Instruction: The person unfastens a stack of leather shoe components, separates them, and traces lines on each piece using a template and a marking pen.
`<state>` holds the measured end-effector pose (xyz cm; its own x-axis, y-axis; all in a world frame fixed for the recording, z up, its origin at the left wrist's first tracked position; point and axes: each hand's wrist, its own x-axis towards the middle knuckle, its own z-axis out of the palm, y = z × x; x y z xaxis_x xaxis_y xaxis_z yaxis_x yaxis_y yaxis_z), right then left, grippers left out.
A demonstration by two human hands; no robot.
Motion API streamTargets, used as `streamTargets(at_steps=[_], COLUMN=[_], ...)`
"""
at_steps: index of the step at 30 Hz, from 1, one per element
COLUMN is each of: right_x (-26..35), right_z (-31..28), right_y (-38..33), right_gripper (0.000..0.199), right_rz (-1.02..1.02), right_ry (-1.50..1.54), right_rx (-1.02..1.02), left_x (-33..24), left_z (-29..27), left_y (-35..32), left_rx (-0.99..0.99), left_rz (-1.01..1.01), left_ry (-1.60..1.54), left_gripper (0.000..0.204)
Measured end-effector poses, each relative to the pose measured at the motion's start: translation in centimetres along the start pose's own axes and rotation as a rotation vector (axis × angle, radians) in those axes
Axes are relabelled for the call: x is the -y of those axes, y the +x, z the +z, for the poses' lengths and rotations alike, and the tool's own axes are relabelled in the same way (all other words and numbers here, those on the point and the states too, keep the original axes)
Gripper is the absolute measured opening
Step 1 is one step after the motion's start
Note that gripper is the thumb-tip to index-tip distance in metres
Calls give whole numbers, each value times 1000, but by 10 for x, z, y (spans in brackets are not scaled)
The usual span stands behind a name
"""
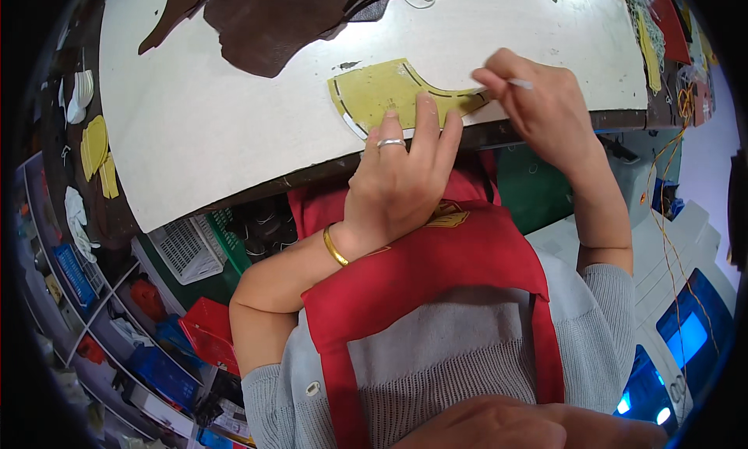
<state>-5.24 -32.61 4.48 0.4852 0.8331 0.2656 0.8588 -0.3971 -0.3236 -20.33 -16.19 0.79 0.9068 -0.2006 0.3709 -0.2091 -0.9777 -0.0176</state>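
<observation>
A yellow curved pattern template point(362, 91) with black slots along its edges lies at the table's front edge. A white margin shows along its lower left side; whether that belongs to the template or a piece beneath, I cannot tell. My left hand point(397, 172) rests with fingers spread on the template, pressing its near side. My right hand point(545, 102) pinches a slim pale pen point(520, 84) at the template's narrow right end. The pen's tip is partly hidden by my fingers. Dark brown leather pieces point(273, 21) lie in a pile at the back.
The white tabletop point(210, 130) ends just before my red apron point(436, 254). Yellow templates point(95, 147) and white gloves point(78, 219) lie on the dark left ledge. Below stand a white basket point(187, 250) and a red bin point(210, 332). Orange cords point(662, 169) hang at the right.
</observation>
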Motion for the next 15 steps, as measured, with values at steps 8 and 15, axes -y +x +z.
streamTargets(at_steps=[8,15], right_x=[2,21], right_z=[-9,11], right_y=[-1,26], right_gripper=[19,30], right_rz=[245,296], right_ry=[204,158], right_rx=[5,207], left_x=[3,23], left_z=[-2,-3], left_y=[4,5], left_rx=[-11,-73], left_rz=[-8,-38], left_ry=[80,-97], left_gripper=[38,19])
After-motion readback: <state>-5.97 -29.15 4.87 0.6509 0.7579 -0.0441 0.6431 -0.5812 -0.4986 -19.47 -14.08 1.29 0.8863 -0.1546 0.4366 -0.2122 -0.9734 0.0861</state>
